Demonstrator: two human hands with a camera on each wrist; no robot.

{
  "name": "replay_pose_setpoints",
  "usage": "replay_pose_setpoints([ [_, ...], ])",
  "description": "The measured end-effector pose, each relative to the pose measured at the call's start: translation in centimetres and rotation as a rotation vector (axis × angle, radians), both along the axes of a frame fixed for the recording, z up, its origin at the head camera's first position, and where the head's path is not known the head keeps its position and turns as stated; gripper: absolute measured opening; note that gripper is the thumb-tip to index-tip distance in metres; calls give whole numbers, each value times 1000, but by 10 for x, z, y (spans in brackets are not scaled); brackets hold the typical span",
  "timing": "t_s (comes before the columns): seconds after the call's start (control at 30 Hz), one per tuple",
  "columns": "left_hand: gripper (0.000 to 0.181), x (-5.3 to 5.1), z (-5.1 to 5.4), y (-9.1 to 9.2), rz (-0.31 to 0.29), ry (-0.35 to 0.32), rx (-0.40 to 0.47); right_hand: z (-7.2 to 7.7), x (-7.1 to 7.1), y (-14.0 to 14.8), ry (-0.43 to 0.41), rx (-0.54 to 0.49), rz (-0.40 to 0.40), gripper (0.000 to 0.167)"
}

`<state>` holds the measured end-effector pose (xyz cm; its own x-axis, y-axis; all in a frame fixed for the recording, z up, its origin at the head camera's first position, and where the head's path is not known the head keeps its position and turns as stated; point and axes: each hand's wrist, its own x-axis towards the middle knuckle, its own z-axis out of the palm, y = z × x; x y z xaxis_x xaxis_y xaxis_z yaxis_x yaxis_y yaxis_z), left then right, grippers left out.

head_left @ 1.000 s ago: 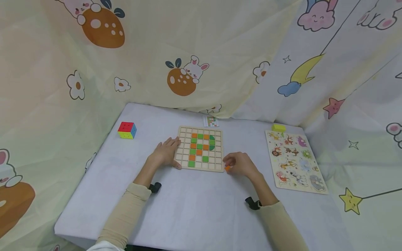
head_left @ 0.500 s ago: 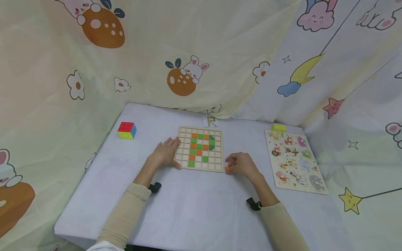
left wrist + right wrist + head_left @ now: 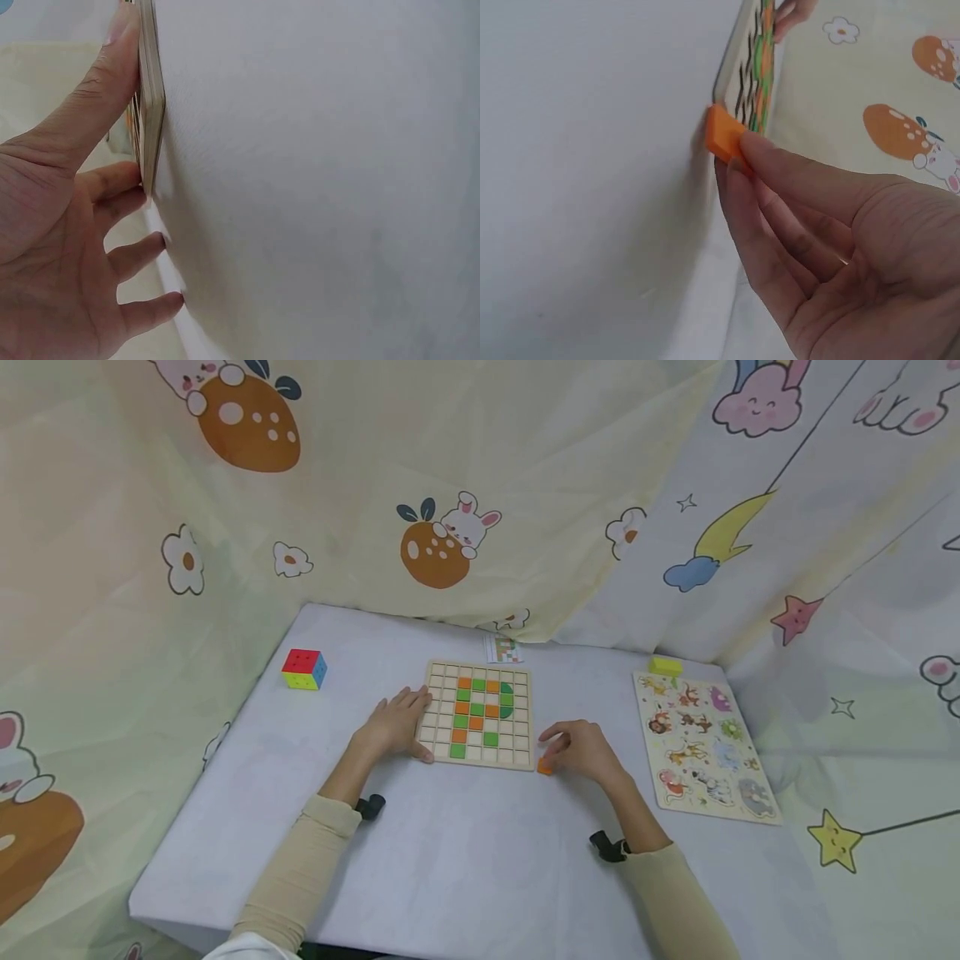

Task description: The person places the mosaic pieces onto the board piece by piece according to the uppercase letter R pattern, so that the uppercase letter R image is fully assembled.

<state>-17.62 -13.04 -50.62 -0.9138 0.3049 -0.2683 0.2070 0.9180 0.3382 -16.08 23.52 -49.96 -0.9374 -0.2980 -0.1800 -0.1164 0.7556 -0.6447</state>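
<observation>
A square wooden grid board (image 3: 441, 739) lies mid-table, with green and orange pieces set in several of its cells. My left hand (image 3: 393, 727) rests against its left side, fingers spread and mostly straight; the left wrist view has the thumb along the board's edge and two fingertips touching its side. Beside the board's near right corner, my right hand (image 3: 583, 750) pinches an orange square tile (image 3: 726, 137) between thumb and forefinger. The tile looks tilted, and the fingers cover part of it. Whether it touches the table, I cannot tell.
A puzzle cube (image 3: 303, 670) stands at the back left. On the right lies an animal puzzle board (image 3: 708, 747), a yellow block (image 3: 665, 666) behind it. A small card with a coloured pattern (image 3: 504, 650) is behind the grid board. Patterned cloth hangs around the table.
My right hand has shifted slightly right, away from the board's corner, and the orange tile in its fingers has turned a little. The left hand and board have stayed put.
</observation>
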Motion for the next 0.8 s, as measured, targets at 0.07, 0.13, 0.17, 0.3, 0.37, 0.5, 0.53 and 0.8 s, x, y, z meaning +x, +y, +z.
replay_pose_setpoints([
  [0.07, 126, 1, 1, 0, 2, -2, 5, 2, -1, 0, 5, -7, -3, 30],
  [0.13, 126, 1, 2, 0, 0, -1, 4, 3, -2, -1, 13, -10, 1, 29],
  [0.17, 126, 1, 2, 0, -3, 1, 1, 4, -2, -1, 20, -15, 4, 28],
  [0.3, 126, 2, 4, 0, -7, 7, -3, 5, -4, -6, 45, -67, 25, 27],
  [0.37, 126, 2, 5, 1, -7, 6, 0, 5, -5, -9, 46, -103, 32, 27],
  [0.5, 125, 2, 6, 1, -4, 5, 4, 3, -6, -19, 40, -160, 41, 28],
  [0.53, 125, 2, 5, 1, -4, 5, 3, 2, -7, -21, 40, -166, 44, 28],
  [0.8, 126, 1, 2, 1, -5, 3, -7, -5, -14, -41, 42, -225, 67, 30],
])
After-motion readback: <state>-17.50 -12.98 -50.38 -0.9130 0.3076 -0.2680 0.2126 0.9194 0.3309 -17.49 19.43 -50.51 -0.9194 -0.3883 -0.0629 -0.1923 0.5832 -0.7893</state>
